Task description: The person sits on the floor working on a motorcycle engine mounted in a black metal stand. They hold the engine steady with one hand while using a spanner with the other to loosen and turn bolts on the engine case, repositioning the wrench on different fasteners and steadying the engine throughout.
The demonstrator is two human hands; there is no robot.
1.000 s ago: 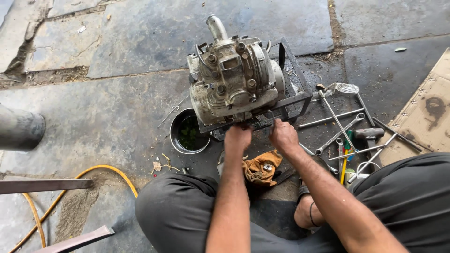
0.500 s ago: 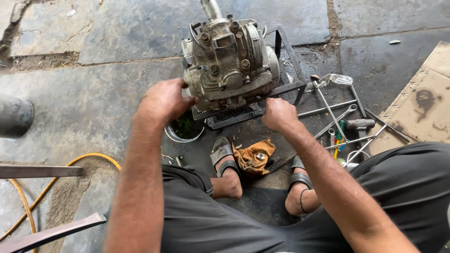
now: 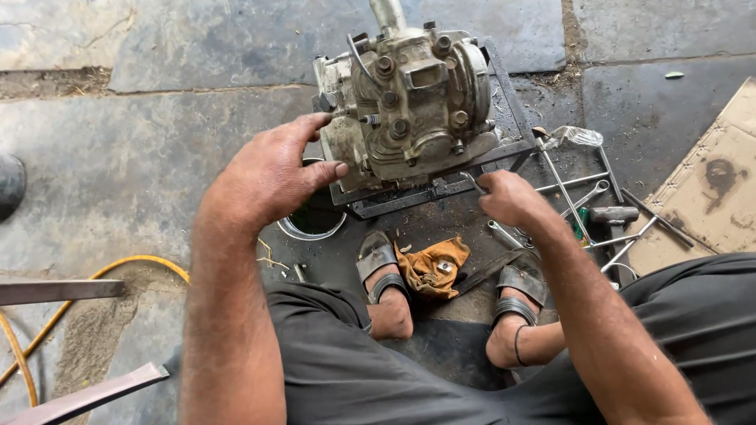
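Head view: left hand (image 3: 268, 177) touches greasy, bolted metal engine (image 3: 409, 102).

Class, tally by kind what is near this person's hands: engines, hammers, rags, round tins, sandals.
Engine: 1
Hammer: 1
Orange rag: 1
Round tin: 1
Sandals: 2
Total: 6

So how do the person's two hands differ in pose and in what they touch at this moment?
The left hand is spread open, fingers on the left side of the grey engine block; the right hand is curled, low at the front of the dark metal stand. The left hand sits above the round metal bowl; the right hand is nearer the wrenches on the ground. Both are bare. Whether the right hand grips anything cannot be told.
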